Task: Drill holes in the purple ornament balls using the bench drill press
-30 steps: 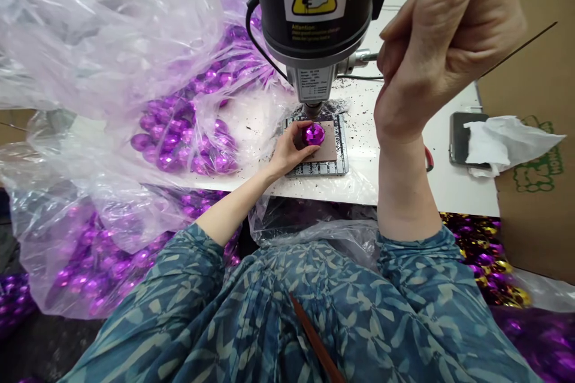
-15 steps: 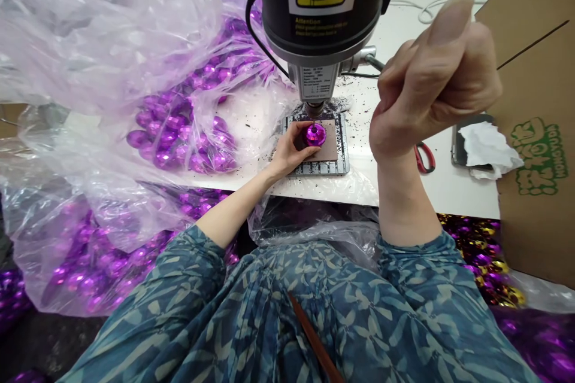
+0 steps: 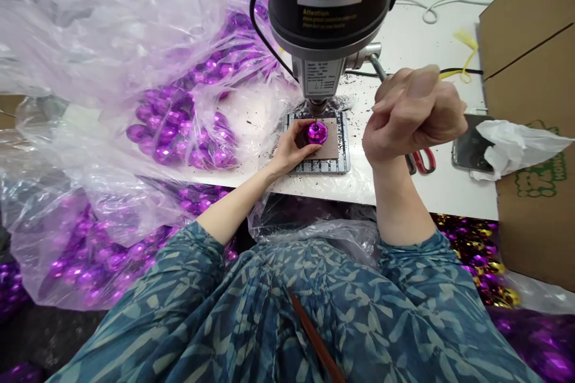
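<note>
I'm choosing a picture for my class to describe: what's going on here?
A person's left hand holds a faceted purple ball on a small brown board, under a drill press. The right hand grips its lever. More purple balls lie to the left, partly under clear plastic.

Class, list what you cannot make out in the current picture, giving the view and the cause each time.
Head view: the far end of the lever, hidden by the right hand.
Head view: the top of the black machine, cut off by the upper edge.
Head view: the red-handled tool's other end, hidden by the right wrist.
Head view: the purple ball's underside, facing away from the camera.
</note>
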Available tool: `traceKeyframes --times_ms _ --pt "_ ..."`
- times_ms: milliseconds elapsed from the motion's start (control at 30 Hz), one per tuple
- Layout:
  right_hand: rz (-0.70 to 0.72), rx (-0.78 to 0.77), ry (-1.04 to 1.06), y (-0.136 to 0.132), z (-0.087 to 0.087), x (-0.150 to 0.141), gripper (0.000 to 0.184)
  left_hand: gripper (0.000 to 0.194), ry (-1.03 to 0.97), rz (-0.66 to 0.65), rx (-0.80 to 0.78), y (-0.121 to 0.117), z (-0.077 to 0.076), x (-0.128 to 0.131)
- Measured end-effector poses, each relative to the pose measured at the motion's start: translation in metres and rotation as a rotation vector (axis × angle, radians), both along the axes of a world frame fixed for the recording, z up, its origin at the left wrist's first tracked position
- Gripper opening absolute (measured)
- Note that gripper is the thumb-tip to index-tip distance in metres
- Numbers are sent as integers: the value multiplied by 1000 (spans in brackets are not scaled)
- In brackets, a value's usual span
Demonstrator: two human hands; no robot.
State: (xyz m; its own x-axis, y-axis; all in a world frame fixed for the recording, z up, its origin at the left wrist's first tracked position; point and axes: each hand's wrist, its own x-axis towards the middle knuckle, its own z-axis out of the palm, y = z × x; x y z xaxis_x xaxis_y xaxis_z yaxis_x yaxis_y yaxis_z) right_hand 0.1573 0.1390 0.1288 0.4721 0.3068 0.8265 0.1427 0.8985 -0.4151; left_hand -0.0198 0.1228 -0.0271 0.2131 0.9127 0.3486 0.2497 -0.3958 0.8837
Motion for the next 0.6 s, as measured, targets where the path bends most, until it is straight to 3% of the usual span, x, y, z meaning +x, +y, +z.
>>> traceKeyframes --times_ms 133,200,267,367,467,600 --pt "-17 28 -21 5 -11 0 81 75 -20 1 12 -1 2 1" --pt "5 22 -21 1 -5 -2 81 73 -30 4 19 -1 2 1" --pt "28 -5 7 -4 15 -5 77 72 -32 19 18 0 1 2" --pt "79 -94 26 -5 61 -10 71 72 -31 40 -6 3 1 3" --pt "183 -243 -21 6 99 -10 58 69 -5 100 -1 -3 10 4" --pt "240 -349 -80 18 119 -8 44 59 60 185 72 -49 36 3"
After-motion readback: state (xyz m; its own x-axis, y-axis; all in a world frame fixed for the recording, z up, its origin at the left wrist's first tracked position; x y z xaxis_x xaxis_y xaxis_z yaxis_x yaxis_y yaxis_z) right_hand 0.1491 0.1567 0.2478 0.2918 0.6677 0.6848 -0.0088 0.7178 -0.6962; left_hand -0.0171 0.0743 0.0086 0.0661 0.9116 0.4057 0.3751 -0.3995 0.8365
